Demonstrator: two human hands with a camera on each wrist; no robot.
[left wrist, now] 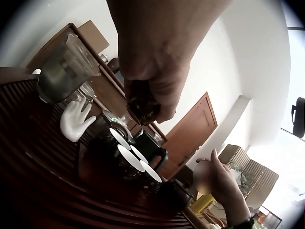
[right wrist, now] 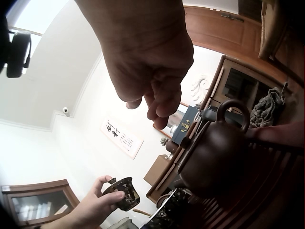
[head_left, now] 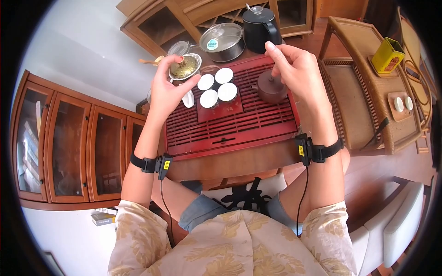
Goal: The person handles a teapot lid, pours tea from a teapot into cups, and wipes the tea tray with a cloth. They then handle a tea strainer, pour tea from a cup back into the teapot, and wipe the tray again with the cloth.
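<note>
My left hand [head_left: 166, 89] grips a patterned lidded bowl [head_left: 188, 72] by its rim, raised at the left of the red slatted tray [head_left: 267, 120]. In the right wrist view, the dark flowered bowl [right wrist: 128, 193] is tilted, with a finger at its lid. My right hand [head_left: 299, 71] is raised above and beside the brown teapot [head_left: 271, 89], apart from it, fingers loosely curled, thumb extended, nothing seen in them. Between the hands, several white-lined cups [head_left: 208, 98] stand close together on the tray. A white hand-shaped ornament [left wrist: 75, 120] stands near the glass pitcher [left wrist: 62, 76].
Behind the tray stand a lidded glass-and-metal pot [head_left: 224, 46] and a black kettle [head_left: 261, 30]. A wicker shelf [head_left: 352, 99] at the right bears a yellow tin [head_left: 387, 57] and a small tray with two white cups [head_left: 398, 104]. Glass-fronted cabinets [head_left: 69, 147] line the left.
</note>
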